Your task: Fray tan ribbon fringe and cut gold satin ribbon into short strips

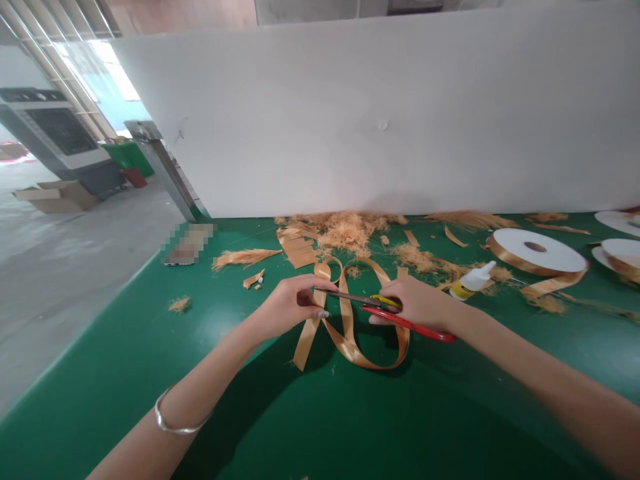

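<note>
My left hand [295,303] pinches a gold satin ribbon [350,343] between thumb and fingers, near the middle of the table. The ribbon curls in loops between my two hands, and one cut end hangs toward the front. Red-handled scissors [425,330] are in my right hand [413,300], their blades pointing left to the fingertips of my left hand. Something yellow shows at the scissors' pivot. Whether the blades are closed on the ribbon is too small to tell.
On the green table [150,347] lie frayed fibres [345,230], ribbon pieces [300,250], a glue bottle [473,280] and a white ribbon spool [537,252], with more spools at the right edge. A blurred flat object [189,245] lies back left. A white panel [400,113] stands behind.
</note>
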### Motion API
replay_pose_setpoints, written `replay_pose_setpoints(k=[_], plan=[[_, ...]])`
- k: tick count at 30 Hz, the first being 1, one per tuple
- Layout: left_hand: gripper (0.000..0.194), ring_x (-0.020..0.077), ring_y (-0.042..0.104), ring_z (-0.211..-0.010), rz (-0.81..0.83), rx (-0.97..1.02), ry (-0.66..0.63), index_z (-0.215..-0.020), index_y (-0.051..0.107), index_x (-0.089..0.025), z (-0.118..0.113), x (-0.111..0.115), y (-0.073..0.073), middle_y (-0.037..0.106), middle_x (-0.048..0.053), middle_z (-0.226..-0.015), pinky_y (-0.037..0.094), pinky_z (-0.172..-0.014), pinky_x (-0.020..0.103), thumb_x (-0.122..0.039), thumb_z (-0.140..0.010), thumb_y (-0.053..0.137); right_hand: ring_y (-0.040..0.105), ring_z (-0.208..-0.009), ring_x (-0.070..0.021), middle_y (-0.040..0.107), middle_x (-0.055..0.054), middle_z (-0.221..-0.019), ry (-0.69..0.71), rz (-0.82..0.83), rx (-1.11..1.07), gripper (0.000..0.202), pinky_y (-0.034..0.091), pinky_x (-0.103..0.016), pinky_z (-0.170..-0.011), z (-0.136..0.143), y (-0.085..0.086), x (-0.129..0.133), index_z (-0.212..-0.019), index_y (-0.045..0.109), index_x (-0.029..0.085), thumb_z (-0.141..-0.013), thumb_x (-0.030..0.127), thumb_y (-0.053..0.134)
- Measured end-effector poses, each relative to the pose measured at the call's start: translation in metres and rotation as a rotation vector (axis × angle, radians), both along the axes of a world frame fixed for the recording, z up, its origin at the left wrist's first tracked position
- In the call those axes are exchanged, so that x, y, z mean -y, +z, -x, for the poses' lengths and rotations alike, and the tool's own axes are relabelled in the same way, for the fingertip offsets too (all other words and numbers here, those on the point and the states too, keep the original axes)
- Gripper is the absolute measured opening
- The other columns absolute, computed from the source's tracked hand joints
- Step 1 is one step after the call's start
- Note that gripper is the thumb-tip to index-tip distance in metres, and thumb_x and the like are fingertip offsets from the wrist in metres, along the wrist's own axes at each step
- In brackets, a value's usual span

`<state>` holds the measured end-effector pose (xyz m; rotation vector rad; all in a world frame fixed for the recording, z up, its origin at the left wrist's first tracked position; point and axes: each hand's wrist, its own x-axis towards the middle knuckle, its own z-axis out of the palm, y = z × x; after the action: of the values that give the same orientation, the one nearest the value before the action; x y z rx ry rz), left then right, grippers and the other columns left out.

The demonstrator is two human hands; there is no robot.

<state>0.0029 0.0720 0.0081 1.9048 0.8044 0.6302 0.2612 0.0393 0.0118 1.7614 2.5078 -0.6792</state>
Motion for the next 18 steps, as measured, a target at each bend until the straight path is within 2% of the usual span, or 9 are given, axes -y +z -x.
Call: replay_pose_setpoints(k=[3, 7, 11, 15, 18], plan=[[0.034, 0.0087, 0.054, -0.064, 0.004, 0.009, 0.003, -0.102, 0.065, -0.020, -0.0008, 0.0002, -0.0002, 0.062, 0.006, -0.107, 0.045, -0.056, 0.023, -0.017, -0.069, 0.067, 0.046, -0.059, -0.0171, 0.052, -0.005, -0.064, 0.008, -0.013, 0.007, 0.053, 0.031, -0.029, -0.054, 0.0000, 0.0021, 0.0009, -0.059, 0.048, 0.019, -0.074, 0.070, 0.043], [0.034, 0.0070, 0.050, -0.061, -0.007, 0.010, 0.020, -0.102, 0.064, -0.020, -0.0008, 0.0011, -0.0007, 0.061, 0.006, -0.109, 0.044, -0.055, 0.022, -0.017, -0.068, 0.067, 0.045, -0.060, -0.0170, 0.051, -0.005, -0.058, 0.042, -0.091, 0.012, 0.045, 0.030, -0.029, -0.054, -0.0004, 0.0034, 0.0006, -0.054, 0.050, 0.018, -0.081, 0.054, 0.044], [0.035, 0.0058, 0.046, -0.058, -0.020, 0.010, 0.032, -0.102, 0.065, -0.020, -0.0003, 0.0025, -0.0002, 0.063, 0.004, -0.100, 0.041, -0.054, 0.021, -0.016, -0.068, 0.068, 0.046, -0.063, -0.0179, 0.052, -0.006, -0.056, 0.074, -0.125, 0.031, 0.037, 0.029, -0.029, -0.056, -0.0003, 0.0050, -0.0008, -0.053, 0.053, 0.018, -0.081, 0.042, 0.046], [0.036, 0.0057, 0.044, -0.058, -0.002, 0.004, 0.032, -0.101, 0.065, -0.020, -0.0012, 0.0043, 0.0004, 0.062, 0.003, -0.103, 0.040, -0.054, 0.021, -0.014, -0.066, 0.068, 0.048, -0.068, -0.0196, 0.055, -0.007, -0.058, 0.094, -0.128, 0.075, 0.032, 0.029, -0.028, -0.057, 0.0019, 0.0084, -0.0010, -0.055, 0.055, 0.018, -0.080, 0.037, 0.047], [0.036, 0.0068, 0.048, -0.062, 0.047, 0.012, 0.035, -0.102, 0.065, -0.021, -0.0003, 0.0060, 0.0007, 0.061, 0.004, -0.107, 0.043, -0.058, 0.022, -0.015, -0.067, 0.068, 0.047, -0.064, -0.0178, 0.054, -0.006, -0.058, 0.094, -0.128, 0.067, 0.033, 0.028, -0.028, -0.055, 0.0025, 0.0101, 0.0011, -0.052, 0.051, 0.018, -0.079, 0.038, 0.049]])
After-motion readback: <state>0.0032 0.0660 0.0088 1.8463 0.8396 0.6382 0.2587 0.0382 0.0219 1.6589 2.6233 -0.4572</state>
